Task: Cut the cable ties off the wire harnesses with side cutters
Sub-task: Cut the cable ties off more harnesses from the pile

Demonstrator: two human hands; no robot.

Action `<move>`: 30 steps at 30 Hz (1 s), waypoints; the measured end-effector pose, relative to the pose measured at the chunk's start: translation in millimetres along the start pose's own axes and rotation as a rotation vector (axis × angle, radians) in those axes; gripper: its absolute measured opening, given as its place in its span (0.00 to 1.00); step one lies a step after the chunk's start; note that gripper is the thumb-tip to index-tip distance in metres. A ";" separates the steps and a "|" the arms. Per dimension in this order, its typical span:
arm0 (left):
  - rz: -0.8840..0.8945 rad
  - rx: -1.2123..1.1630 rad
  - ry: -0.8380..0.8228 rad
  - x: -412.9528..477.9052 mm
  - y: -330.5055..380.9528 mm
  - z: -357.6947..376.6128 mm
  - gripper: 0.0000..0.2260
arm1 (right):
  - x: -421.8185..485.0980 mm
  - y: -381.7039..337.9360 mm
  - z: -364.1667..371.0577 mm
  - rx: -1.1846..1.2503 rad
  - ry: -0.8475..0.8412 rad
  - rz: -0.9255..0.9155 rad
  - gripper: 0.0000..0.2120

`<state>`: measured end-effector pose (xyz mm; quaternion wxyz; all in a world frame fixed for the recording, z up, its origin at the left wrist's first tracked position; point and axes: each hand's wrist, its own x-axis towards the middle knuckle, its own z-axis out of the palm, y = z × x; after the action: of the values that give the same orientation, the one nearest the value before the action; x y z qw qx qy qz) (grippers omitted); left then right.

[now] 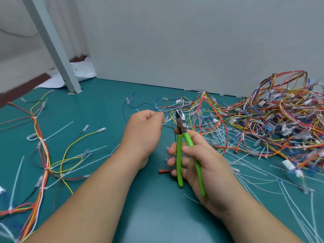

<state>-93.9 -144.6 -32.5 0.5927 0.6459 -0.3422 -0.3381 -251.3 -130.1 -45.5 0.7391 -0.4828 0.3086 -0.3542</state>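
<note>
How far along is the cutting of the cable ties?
Done: many cut white ties lie loose on the mat. In hand: the right hand grips the side cutters; the left hand pinches a wire. Left: the tangled pile at right and the harness at left, still tied.

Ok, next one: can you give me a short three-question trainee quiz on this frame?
1. True or false: the left hand holds the side cutters.
2. Where does the big tangled harness pile lie? A) on the person's left B) on the person's right C) in a box
3. Fill in: the cutters' handles are ____ in colour.
Key: 1 false, the right hand grips them while the left pinches a wire; 2 B; 3 green.
</note>
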 end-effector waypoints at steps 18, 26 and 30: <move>0.244 0.203 0.133 8.3 -7.5 -10.1 0.08 | 16.0 14.2 2.5 0.054 -0.009 -0.106 0.19; 0.283 0.173 0.200 8.1 -7.7 -6.5 0.09 | 19.6 12.0 5.4 0.018 -0.005 -0.042 0.16; 0.303 0.165 0.205 7.9 -7.7 -6.6 0.08 | 21.0 9.2 4.5 0.043 0.002 -0.007 0.20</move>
<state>-83.8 -147.2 -39.9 0.6135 0.6645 -0.4000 -0.1484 -233.9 -142.5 -54.9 0.7478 -0.4675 0.3000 -0.3637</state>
